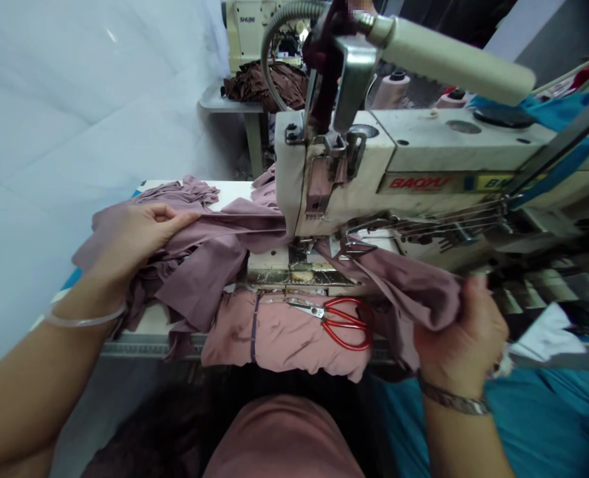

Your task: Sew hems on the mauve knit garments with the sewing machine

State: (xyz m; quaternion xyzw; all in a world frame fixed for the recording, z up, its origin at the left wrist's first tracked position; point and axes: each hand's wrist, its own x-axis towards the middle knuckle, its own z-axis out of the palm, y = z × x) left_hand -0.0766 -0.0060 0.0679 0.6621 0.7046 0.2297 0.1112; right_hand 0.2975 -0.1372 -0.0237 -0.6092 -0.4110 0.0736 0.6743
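A cream industrial sewing machine (423,159) stands at the middle, with mauve fabric (209,265) running under its needle area (301,255). My left hand (135,236) lies on the fabric left of the needle, fingers pressed together along a folded edge. My right hand (461,332) is closed on a bunch of the same mauve fabric (418,285) right of the needle. Red-handled scissors (341,322) lie on a pink fabric bundle (279,335) at the table's front edge, between my hands.
More mauve pieces (184,192) are piled on the white table (234,191) behind my left hand. A second sewing machine (249,30) with brown fabric (267,83) stands at the back. Teal cloth (548,411) lies at the lower right, and a white wall covering (75,99) fills the left.
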